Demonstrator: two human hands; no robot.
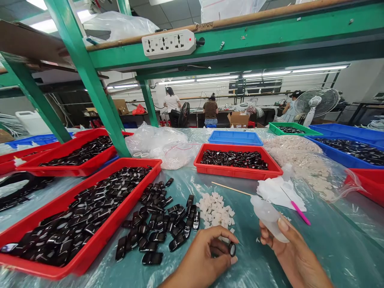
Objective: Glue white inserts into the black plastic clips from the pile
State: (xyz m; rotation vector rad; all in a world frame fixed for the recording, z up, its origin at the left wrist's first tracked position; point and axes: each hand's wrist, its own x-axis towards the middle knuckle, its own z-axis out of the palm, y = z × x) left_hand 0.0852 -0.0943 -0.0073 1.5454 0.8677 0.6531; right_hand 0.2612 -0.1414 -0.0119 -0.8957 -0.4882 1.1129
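Note:
My left hand (204, 254) pinches a small glossy black plastic part (232, 249) between thumb and forefinger, its round pale end facing right. In my right hand (300, 252) is a translucent white squeeze bottle (270, 219), tilted with its upper end to the left. The bottle and the black part are apart. Just beyond my left hand lies a heap of small whitish pieces (215, 210). Loose black parts (160, 226) are spread to the left of that heap, on the green plastic-covered table (249, 268).
A long red tray (76, 264) of black parts stands at left, another red tray (237, 173) at centre back. A wooden stick (231, 189), white tissue (277, 192) and pink-handled needle tool (301, 213) lie near the bottle. A green shelf frame (90, 80) rises at left. People sit beyond.

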